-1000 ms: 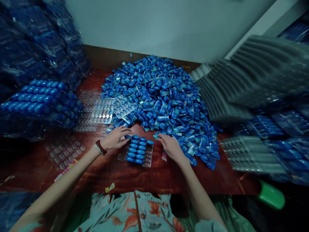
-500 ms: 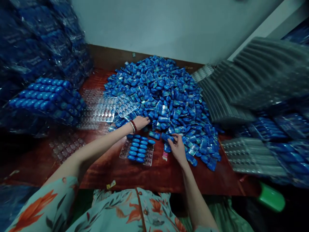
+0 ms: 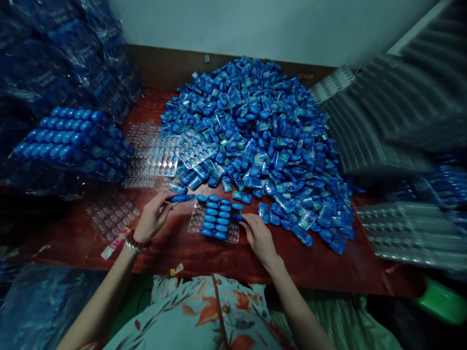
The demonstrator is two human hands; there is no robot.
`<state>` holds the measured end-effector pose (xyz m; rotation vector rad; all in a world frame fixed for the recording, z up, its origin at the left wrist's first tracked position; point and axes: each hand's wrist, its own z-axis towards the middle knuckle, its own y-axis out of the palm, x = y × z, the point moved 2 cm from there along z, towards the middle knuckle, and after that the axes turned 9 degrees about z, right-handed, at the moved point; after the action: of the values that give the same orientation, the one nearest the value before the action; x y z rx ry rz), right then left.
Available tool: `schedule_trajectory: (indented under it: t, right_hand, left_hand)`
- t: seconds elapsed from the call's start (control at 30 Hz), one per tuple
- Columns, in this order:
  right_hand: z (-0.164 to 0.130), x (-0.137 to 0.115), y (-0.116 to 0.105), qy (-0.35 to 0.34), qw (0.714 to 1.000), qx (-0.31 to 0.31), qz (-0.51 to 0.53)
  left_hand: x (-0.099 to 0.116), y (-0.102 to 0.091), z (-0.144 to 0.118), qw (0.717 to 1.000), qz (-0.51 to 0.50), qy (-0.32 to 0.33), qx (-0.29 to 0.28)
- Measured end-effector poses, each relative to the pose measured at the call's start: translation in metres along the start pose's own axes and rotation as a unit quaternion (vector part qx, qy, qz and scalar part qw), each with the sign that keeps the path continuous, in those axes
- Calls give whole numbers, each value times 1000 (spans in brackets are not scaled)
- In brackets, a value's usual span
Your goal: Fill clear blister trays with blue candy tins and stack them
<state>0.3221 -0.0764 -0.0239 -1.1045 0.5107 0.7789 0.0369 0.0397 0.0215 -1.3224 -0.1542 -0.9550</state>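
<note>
In the head view, the left hand (image 3: 153, 216) has its thumb and fingers pinched together on a slim blue packet (image 3: 183, 198), held by one end just beside the back left corner of a small stack of blue pieces (image 3: 216, 218). That stack sits on a clear moulded tray (image 3: 233, 237), which lies flat on the reddish-brown tabletop (image 3: 219, 258) in front of the person. The right hand (image 3: 258, 237) is at the other side of the stack, its fingertips closed on a dark blue packet (image 3: 238, 218) (mostly covered, so its shape is hard to read). A beaded bracelet (image 3: 140, 243) circles the left wrist.

Beyond the hands rises a wide pile of blue packets (image 3: 251, 131), with a few loose ones near the tray. Left of the pile lie overlapping clear trays (image 3: 155, 153), and farther left stands a block of blue rows (image 3: 69, 138). A pink strip (image 3: 115, 243) lies just beside the left wrist, and a yellow scrap (image 3: 177, 269) near the front edge. Grey ridged trays (image 3: 368, 141) are stacked on the right.
</note>
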Motion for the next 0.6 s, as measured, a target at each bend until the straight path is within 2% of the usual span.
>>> schedule_trajectory:
  t: [0.13,0.23,0.33,0.43,0.6]
  right_hand:
    - [5,9,-4,-74,996,-38,-22]
    - [9,14,-8,-87,995,-41,-27]
    - [15,14,-12,-90,993,-74,-36]
    - [24,11,-18,-97,982,-143,-76]
    - [42,-2,-26,-110,942,-258,-185]
  left_hand:
    - [-4,13,-27,1000,0,-2,-2]
    - [0,33,-26,998,10,52,-25]
    - [5,47,-17,987,79,132,-50]
    - [10,50,-8,964,140,202,-98]
    - [16,44,6,933,183,244,-194]
